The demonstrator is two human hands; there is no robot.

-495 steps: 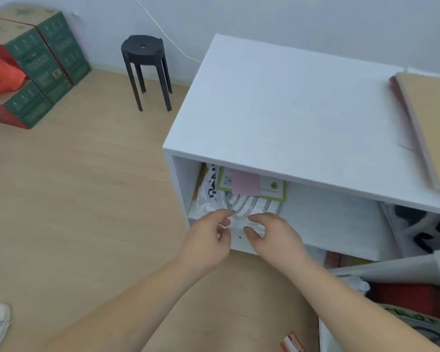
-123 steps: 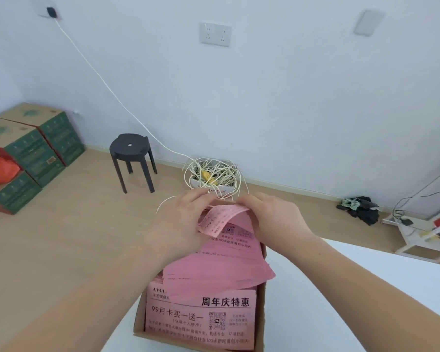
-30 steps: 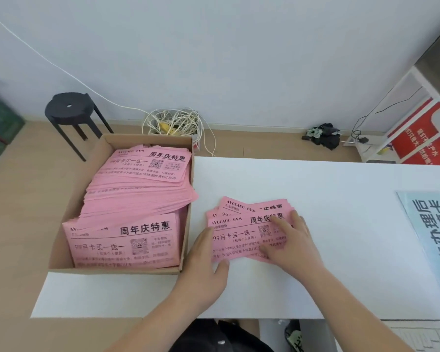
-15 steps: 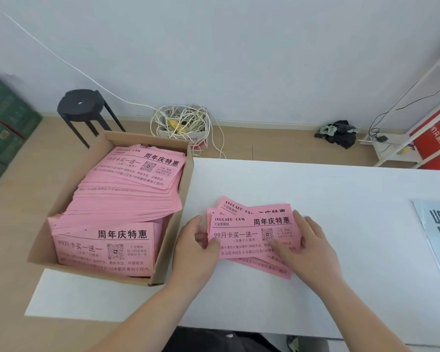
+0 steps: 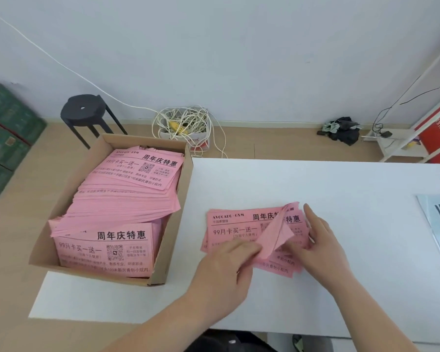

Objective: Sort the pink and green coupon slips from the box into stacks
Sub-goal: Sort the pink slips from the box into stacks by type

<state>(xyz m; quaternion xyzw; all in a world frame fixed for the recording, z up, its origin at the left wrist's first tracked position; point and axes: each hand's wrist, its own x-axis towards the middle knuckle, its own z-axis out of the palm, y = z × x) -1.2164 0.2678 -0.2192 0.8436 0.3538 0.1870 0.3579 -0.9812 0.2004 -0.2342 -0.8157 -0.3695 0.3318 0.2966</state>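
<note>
On the smooth white worktop (image 5: 341, 189) lies a small loose pile of thin pink slips (image 5: 229, 229); the open cardboard box (image 5: 175, 224) beside it is packed with more. The left hand (image 5: 224, 273) pinches one slip (image 5: 277, 232), now curled upward where it lay flat a moment ago; the right hand (image 5: 323, 247) rests flat-fingered on the pile.

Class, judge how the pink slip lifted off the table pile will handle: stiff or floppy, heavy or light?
Probably floppy: the slip curls where the left hand lifts it. Likely light: it looks paper-thin. The pile may slide: its slips lie fanned.
</note>
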